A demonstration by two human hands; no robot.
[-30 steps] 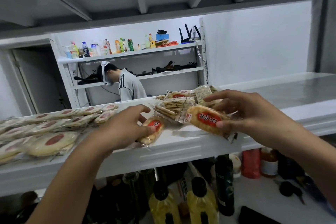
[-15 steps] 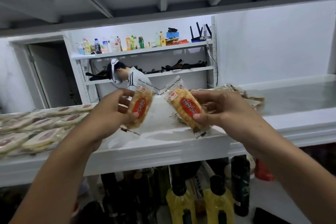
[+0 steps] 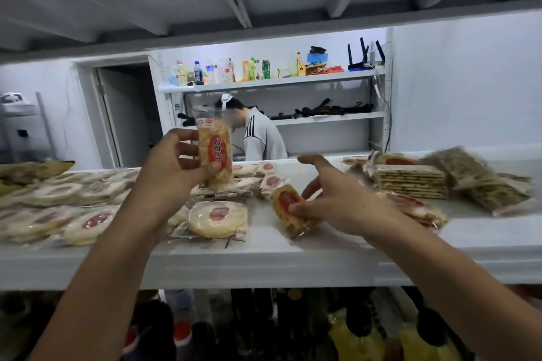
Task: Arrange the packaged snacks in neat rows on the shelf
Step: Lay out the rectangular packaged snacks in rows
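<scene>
Since half a second ago the right hand [image 3: 337,202] has lowered its rice-cracker packet [image 3: 289,208] onto the white shelf [image 3: 264,264], fingers still pinching it, while the left hand [image 3: 173,173] grips another packet [image 3: 215,155] upright above the rows, unplaced.
</scene>
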